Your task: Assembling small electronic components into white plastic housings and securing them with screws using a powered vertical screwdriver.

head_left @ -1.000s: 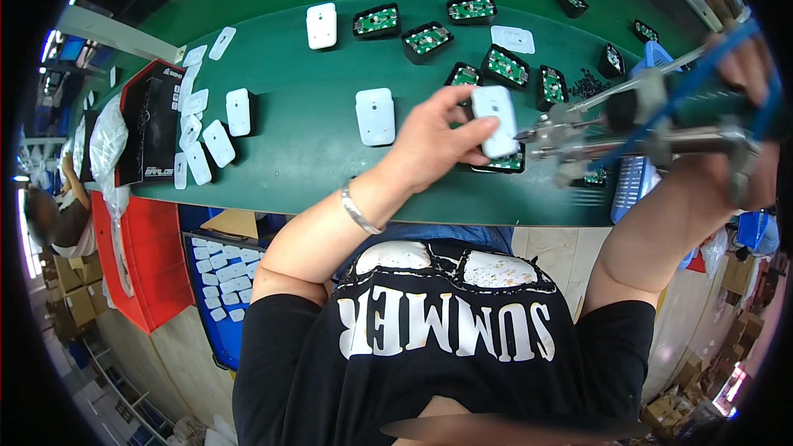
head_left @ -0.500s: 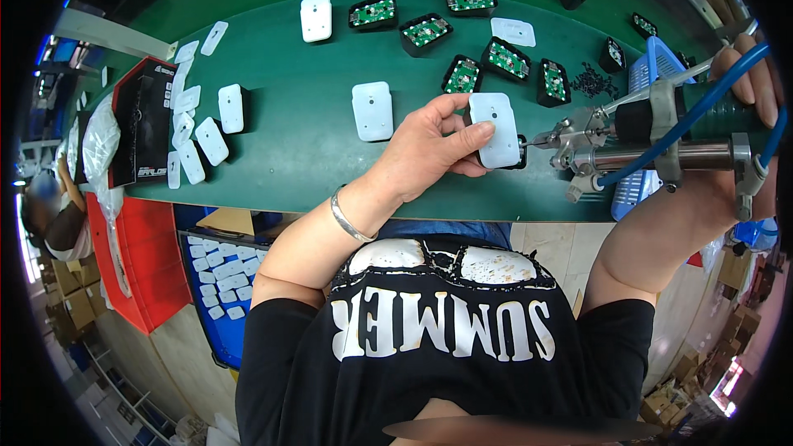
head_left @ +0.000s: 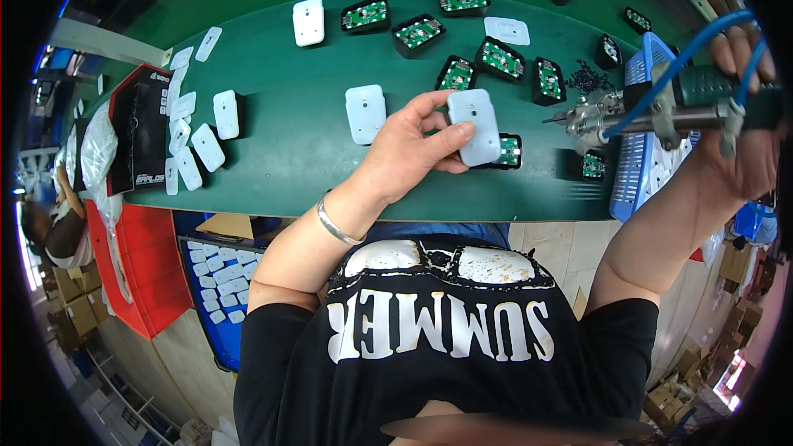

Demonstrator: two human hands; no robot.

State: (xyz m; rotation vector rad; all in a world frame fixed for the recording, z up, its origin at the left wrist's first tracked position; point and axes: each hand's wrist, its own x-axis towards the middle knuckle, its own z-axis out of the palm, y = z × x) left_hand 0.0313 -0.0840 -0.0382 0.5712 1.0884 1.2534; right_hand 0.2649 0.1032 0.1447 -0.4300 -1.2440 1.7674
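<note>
My left hand [head_left: 413, 144] pinches a small case with a white cover [head_left: 477, 132], the thumb on top and fingers beneath. Part of an open black case with a green circuit board [head_left: 512, 151] shows on the table behind it. Wrapped around the green grip of a powered screwdriver [head_left: 706, 89] with blue hoses, my right hand [head_left: 747, 167] is closed. The driver's tip points left and is apart from the held case. Another covered case [head_left: 366, 114] lies left of my left hand. Just below the driver sits another open black case [head_left: 592, 165].
Several open cases with circuit boards [head_left: 420, 33] stand across the green table [head_left: 281, 124]. Loose white covers [head_left: 187, 168] and a black box [head_left: 140, 128] are at the left. Small black screws [head_left: 589, 78] lie near a blue basket [head_left: 629, 173]. A blue tray [head_left: 216, 334] holds white covers.
The screwdriver has pulled back to the right, away from the case. My left hand has shifted slightly left with the case, uncovering more of the open case behind it.
</note>
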